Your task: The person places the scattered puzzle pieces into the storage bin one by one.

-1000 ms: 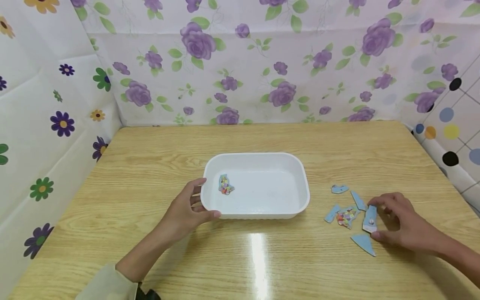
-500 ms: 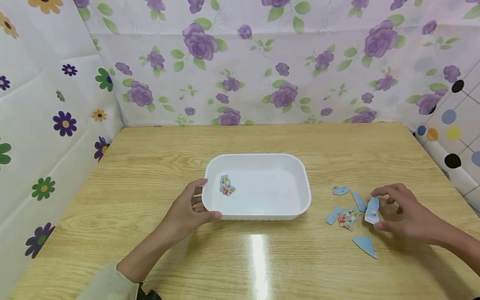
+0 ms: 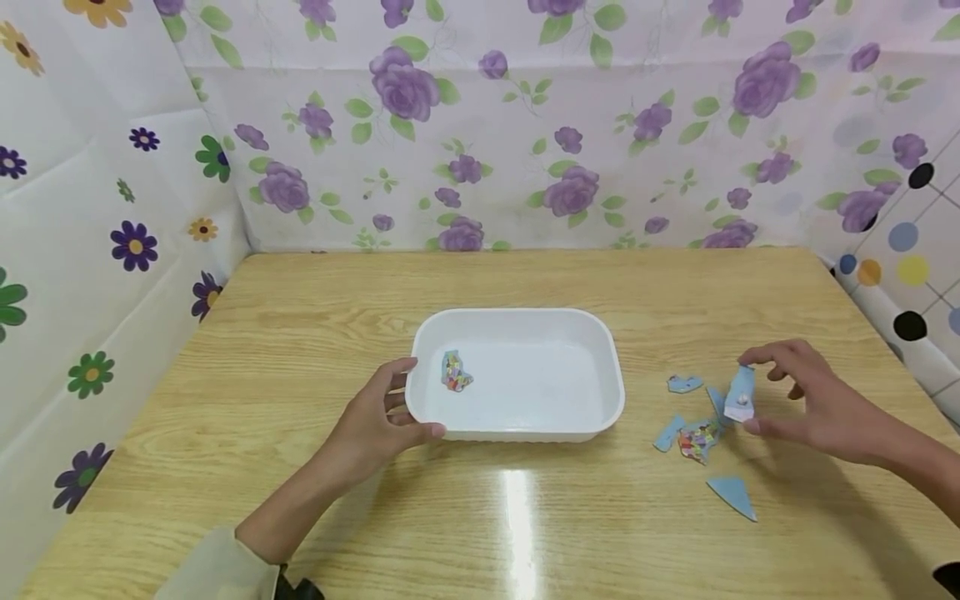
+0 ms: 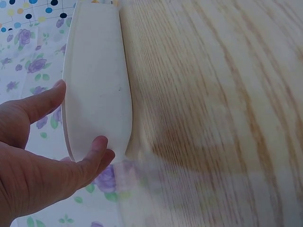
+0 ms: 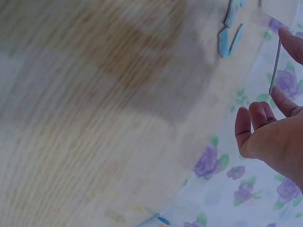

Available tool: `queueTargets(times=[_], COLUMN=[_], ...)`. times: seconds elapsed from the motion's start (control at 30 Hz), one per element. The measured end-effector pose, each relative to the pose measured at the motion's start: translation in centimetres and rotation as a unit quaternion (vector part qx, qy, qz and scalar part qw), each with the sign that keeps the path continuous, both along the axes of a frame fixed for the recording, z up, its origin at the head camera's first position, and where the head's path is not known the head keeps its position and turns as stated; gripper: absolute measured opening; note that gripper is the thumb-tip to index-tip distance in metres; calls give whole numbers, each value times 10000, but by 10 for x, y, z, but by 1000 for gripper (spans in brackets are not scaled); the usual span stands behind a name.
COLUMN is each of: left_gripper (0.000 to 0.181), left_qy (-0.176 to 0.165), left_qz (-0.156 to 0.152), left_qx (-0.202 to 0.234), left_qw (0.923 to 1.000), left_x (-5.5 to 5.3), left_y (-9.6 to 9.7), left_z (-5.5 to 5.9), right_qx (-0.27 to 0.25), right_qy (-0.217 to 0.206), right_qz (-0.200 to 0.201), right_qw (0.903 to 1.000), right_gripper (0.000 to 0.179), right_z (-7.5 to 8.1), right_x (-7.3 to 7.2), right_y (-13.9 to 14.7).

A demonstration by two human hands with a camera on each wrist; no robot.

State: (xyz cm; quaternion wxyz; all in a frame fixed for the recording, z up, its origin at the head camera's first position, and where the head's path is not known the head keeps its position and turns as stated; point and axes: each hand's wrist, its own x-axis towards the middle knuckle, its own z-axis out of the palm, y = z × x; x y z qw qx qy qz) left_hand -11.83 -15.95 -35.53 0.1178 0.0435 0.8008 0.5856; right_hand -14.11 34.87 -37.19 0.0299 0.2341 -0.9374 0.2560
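My right hand [image 3: 813,404] pinches a light-blue puzzle piece [image 3: 740,395] by its two ends, raised above the table; in the right wrist view the piece [image 5: 275,64] shows edge-on as a thin line. Several pieces lie below and left of it: a small blue one [image 3: 684,384], a narrow blue one [image 3: 668,433], a colourful printed one [image 3: 697,440] and a blue triangle [image 3: 732,497]. My left hand [image 3: 375,408] grips the left end of a white plastic tray [image 3: 517,435], thumb on the front side. One printed piece [image 3: 455,371] lies inside the tray, at its left.
Everything stands on a wood-grain table [image 3: 322,292]. A flowered sheet [image 3: 525,125] hangs behind it, with another patterned sheet [image 3: 75,250] on the left and a dotted covering [image 3: 918,267] on the right.
My right hand has lifted the blue piece off the table and moved it up, away from the other pieces. The left hand stays on the tray.
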Motion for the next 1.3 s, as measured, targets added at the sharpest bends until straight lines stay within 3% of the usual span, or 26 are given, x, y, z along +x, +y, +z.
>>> queueTargets(times=[0.43, 1.07, 1.3], left_gripper=[93, 94, 93], left_qy=[-65, -62, -75], left_qz=[13, 4, 13], left_qx=[-53, -30, 11], left_qw=[10000, 10000, 10000], left_x=[0, 0, 0], left_y=[-1, -2, -2], left_z=[0, 1, 0], right_qx=[-263, -722, -815], right_qy=[-88, -711, -720], right_qz=[245, 114, 49], right_qw=[9993, 9948, 9941], right_gripper=[70, 66, 66], right_z=[16, 29, 45], right_x=[-13, -30, -38], right_y=[-11, -29, -45])
